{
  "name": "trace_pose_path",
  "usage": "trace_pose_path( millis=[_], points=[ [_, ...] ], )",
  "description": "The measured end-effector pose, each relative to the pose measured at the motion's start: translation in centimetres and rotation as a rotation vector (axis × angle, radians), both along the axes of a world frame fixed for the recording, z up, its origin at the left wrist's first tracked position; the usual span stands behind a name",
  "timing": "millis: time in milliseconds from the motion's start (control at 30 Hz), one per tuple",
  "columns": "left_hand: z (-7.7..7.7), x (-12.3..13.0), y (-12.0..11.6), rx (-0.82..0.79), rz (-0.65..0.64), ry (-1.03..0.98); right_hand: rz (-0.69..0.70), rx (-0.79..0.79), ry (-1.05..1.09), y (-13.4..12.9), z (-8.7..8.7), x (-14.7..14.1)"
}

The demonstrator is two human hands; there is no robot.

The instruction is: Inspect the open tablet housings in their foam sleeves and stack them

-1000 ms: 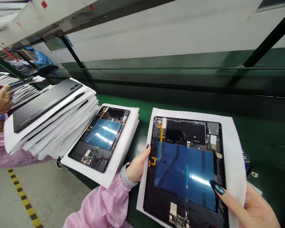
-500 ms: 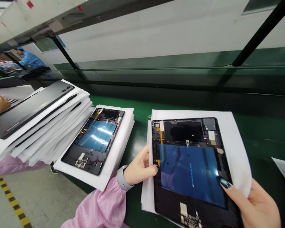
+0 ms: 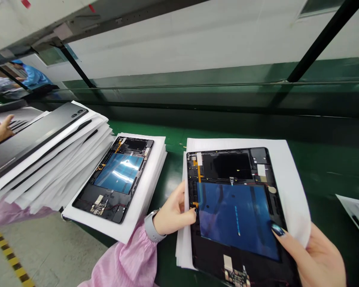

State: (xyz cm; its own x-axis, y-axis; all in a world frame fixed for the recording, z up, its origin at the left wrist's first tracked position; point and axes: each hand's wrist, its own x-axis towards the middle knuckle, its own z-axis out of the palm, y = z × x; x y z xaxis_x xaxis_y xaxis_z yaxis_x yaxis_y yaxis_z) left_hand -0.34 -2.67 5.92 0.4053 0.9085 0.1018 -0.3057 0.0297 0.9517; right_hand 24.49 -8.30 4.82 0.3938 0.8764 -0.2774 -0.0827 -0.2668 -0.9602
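An opened tablet point(image 3: 236, 219) with a blue battery area lies face up on white sheets point(image 3: 290, 171) at the right. My left hand point(image 3: 175, 211), with a grey watch on its wrist, grips the tablet's left edge, thumb on top and fingers hidden beneath. On the other side, my right hand point(image 3: 314, 253) holds the right edge together with a white sheet, its dark-nailed thumb resting on the tablet. To the left of my left hand, a second opened tablet point(image 3: 116, 175) sits on another stack of white sheets point(image 3: 151, 175).
A tall stack of white sheets with dark panels point(image 3: 66, 171) stands at the left, topped by a grey tablet cover point(image 3: 38, 139). A person's hand point(image 3: 0, 131) is beside it. More sheets point(image 3: 354, 211) lie far right on the green table point(image 3: 173, 145). Another person point(image 3: 32, 75) sits farther back.
The view has shifted slightly, so most things appear a little farther left. The other person's hand at the left has opened its fingers. Both my hands keep their hold on the tablet.
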Motion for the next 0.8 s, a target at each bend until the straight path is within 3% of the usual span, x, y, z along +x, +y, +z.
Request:
trace_pose_path(
  millis=[233,433,600,800],
  points=[
    [-0.1,0.1,0.0,-0.051,0.023,0.005,0.022,0.01,0.014,0.0,1.0,-0.8],
    [-0.5,-0.4,0.2,-0.082,-0.019,-0.04,-0.013,-0.128,0.219,1.0,1.5,-0.7],
    [-1.0,-0.5,0.0,-0.144,0.019,-0.052,0.001,-0.104,0.251,0.8,1.1,-0.4],
    [-0.5,-0.3,-0.3,-0.055,0.032,-0.037,-0.028,-0.062,0.225,-0.2,0.3,0.1]
  ],
)
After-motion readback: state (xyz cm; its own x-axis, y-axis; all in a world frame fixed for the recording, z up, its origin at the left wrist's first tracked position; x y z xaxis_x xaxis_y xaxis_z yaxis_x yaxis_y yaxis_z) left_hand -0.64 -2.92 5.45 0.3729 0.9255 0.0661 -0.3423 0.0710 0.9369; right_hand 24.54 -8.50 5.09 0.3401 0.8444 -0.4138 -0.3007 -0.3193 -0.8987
